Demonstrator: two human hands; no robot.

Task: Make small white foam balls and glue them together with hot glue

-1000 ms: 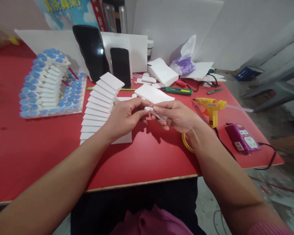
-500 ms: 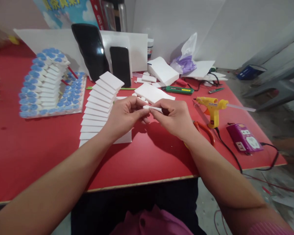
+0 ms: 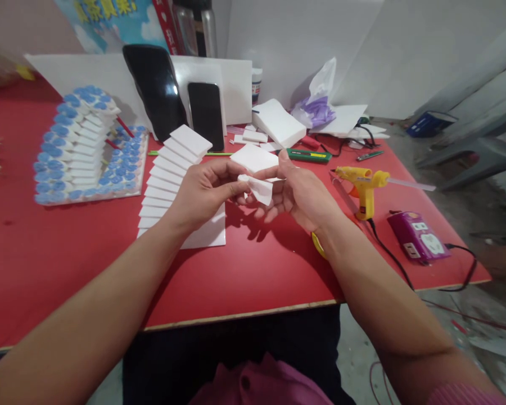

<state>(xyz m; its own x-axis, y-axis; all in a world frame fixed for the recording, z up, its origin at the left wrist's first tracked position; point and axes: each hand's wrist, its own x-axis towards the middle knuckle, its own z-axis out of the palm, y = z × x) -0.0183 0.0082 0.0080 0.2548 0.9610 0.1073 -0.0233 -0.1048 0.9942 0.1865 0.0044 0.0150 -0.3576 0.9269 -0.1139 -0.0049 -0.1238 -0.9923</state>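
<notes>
So rn both my hands are up over the red table point(image 3: 257, 270), meeting just right of the white foam staircase point(image 3: 175, 180), and that's my landmark for everything. The foam bit point(image 3: 261, 190) sits between them: my left hand point(image 3: 202, 194) pinches its left end w/ thumb and fingertips, and my right hand point(image 3: 299, 194) is loosely open behind it, fingers spread, thumb up, backing the piece more than clamping it. So left is gripping the bit; right is basically just touching it.

The key relation imo: the bit's long axis runs roughly left to right and sags a little toward the right hand, so its free end points away from the staircase. It's held above the table, not resting on it.

Farther right of the staircase there's the yellow glue gun point(image 3: 362, 183) standing up, well apart from my hands, then a purple power strip point(image 3: 417, 236) beyond it. Behind the staircase there are two dark phones point(image 3: 206, 112) leaning on a white board. Off to its left is the blue-dotted staircase point(image 3: 80, 146), well clear of everything.
</notes>
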